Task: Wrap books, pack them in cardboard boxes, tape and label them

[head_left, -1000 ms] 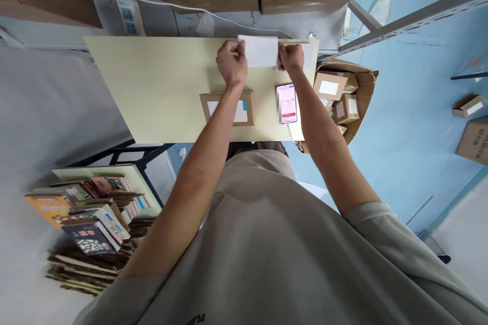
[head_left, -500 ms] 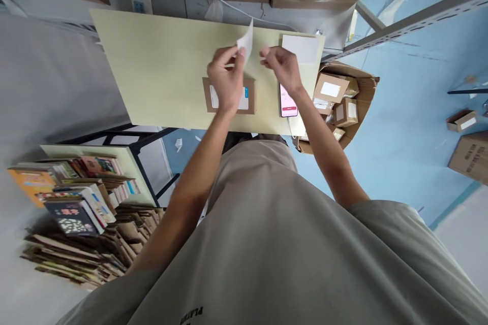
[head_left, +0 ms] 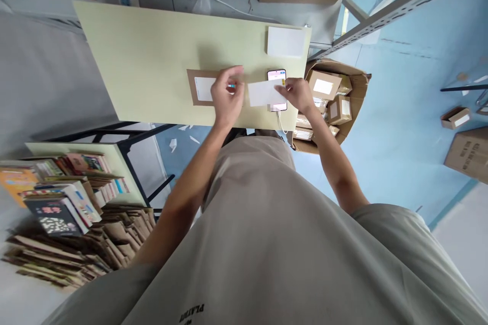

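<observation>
In the head view, my right hand (head_left: 300, 95) pinches the right end of a small white paper slip (head_left: 263, 93), which has a yellow mark at its corner. The slip is held partly across a phone (head_left: 277, 75) with a lit screen. My left hand (head_left: 227, 97) is curved just left of the slip, thumb and fingers apart with no object visible between them. Beneath the left hand lies a flat brown cardboard package (head_left: 192, 89) bearing a white label (head_left: 203, 89); the hand covers its right part. A stack of white paper (head_left: 285, 42) rests at the table's far right corner.
The pale yellow table (head_left: 141, 61) spans the front. Right of it, a big open carton (head_left: 353, 122) holds several small labelled boxes. Books (head_left: 57, 213) and flattened cardboard (head_left: 49, 259) are piled at lower left. A metal shelf post (head_left: 396, 5) rises at right.
The paper slip has passed from my left hand to my right. Both hands have come down nearer my body, and the left fingers have parted. The camera view has shifted slightly.
</observation>
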`<state>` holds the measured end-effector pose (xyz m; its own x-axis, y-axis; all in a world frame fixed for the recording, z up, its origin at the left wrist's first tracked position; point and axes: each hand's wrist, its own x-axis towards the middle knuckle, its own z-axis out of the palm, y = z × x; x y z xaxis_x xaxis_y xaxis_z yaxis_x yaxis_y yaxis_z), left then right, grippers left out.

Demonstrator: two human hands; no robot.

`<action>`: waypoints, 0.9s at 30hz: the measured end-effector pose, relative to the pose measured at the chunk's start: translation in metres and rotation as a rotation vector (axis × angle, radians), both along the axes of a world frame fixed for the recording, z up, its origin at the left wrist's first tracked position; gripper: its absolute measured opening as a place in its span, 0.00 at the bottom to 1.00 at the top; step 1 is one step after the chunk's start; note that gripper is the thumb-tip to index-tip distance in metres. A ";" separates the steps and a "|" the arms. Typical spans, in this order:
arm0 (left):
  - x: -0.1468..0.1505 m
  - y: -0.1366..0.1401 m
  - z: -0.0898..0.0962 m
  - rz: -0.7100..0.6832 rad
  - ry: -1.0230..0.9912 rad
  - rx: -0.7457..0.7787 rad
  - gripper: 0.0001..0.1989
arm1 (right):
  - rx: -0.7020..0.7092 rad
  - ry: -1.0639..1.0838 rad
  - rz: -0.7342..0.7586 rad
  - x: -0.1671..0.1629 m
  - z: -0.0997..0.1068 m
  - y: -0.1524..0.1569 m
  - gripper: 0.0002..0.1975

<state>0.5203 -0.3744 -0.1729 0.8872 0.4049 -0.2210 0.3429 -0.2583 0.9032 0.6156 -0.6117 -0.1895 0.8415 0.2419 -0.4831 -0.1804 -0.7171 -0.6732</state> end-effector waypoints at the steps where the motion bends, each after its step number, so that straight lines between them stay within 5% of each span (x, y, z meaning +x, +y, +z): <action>1: 0.000 0.003 -0.004 0.021 -0.009 0.014 0.15 | -0.096 -0.035 -0.031 0.003 -0.002 -0.009 0.14; 3: -0.001 0.008 -0.009 0.057 -0.028 0.042 0.16 | -0.307 -0.118 -0.144 0.011 0.001 -0.025 0.09; 7: -0.002 0.015 -0.013 0.076 -0.058 0.054 0.18 | -0.638 -0.259 -0.332 0.023 0.032 -0.053 0.16; 13: -0.005 0.017 -0.016 0.073 -0.028 -0.002 0.17 | -0.674 -0.357 -0.300 0.021 0.081 -0.054 0.13; 16: -0.004 0.018 -0.016 0.058 -0.010 -0.046 0.19 | -0.496 -0.393 -0.218 0.014 0.095 -0.039 0.13; 22: -0.006 0.029 0.015 -0.057 0.155 -0.367 0.20 | 0.325 -0.245 -0.126 0.000 0.092 -0.006 0.36; 27: -0.024 0.059 0.053 -0.103 0.172 -0.517 0.08 | 0.538 -0.116 -0.129 -0.009 0.074 0.023 0.40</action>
<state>0.4967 -0.3153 -0.1203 0.8499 0.1178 -0.5135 0.4934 0.1638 0.8542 0.6062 -0.5892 -0.1154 0.9209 0.3200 -0.2228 -0.1471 -0.2442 -0.9585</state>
